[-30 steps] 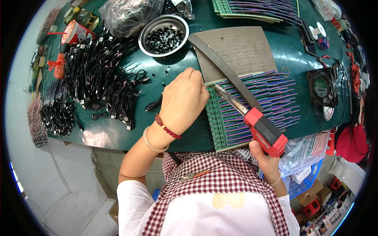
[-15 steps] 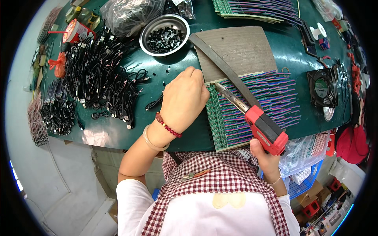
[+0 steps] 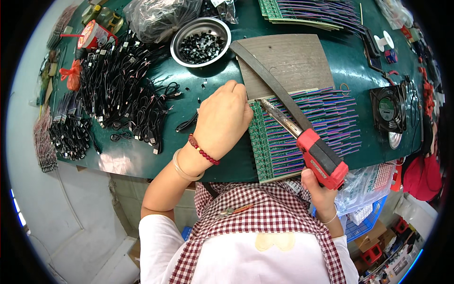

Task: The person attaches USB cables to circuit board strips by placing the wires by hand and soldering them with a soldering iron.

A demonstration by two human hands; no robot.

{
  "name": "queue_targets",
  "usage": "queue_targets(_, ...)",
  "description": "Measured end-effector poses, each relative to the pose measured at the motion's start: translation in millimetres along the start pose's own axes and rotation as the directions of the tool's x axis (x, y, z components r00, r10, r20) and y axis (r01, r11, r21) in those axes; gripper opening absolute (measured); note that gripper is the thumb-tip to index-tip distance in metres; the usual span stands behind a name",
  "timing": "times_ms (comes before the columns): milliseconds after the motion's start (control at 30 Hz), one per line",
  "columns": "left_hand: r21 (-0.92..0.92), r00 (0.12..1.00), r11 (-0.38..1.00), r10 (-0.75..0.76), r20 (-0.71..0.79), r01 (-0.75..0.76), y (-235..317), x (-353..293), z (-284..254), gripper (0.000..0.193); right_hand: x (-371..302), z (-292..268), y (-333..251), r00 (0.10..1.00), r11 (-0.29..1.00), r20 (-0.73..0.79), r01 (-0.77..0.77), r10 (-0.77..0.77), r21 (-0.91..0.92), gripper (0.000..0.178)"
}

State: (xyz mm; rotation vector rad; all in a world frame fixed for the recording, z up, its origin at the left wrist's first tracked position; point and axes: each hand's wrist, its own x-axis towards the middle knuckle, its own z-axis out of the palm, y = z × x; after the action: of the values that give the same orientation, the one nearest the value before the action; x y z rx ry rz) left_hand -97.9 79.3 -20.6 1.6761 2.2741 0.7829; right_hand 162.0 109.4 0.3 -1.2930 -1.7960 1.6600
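Observation:
My right hand [image 3: 321, 194] is wrapped round the red-and-black handle of a soldering gun [image 3: 324, 158]. Its metal barrel points up and left, with the tip at the upper left corner of a green circuit board panel [image 3: 260, 146]. Rows of blue, red and dark wires [image 3: 317, 130] stretch rightward from the panel. Just left of that tip, my left hand [image 3: 224, 111] is closed in a pinch, its back hiding the fingertips and whatever they hold. A black cable [image 3: 187, 124] lies beside this hand. A flat dark metal bar [image 3: 272, 85] rests slantwise across the wires and a wooden board [image 3: 288, 59].
A steel bowl [image 3: 227, 35] of small black-and-silver connectors stands beyond my left hand. Bundles of black USB cables [image 3: 113, 90] cover the left of the green table. More wired panels [image 3: 302, 14] lie at the back. A small fan [image 3: 388, 106] and a white spool [image 3: 383, 41] are at right.
The whole view has shifted very slightly. Both hands and the soldering gun keep nearly the same place at the panel's corner.

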Motion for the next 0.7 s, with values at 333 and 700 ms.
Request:
queue_targets(333,0.039,0.999,0.999,0.022,0.025,-0.023,-1,2,-1,0.007,-4,-1,6,0.999,0.999,-0.025,0.029,-0.029,0.017,0.022)
queue_targets(700,0.045,0.999,0.999,0.021,0.044,-0.023,0,3,-2,0.007,-11,-7,16,0.999,0.999,0.003,0.039,-0.039,0.023,0.028)
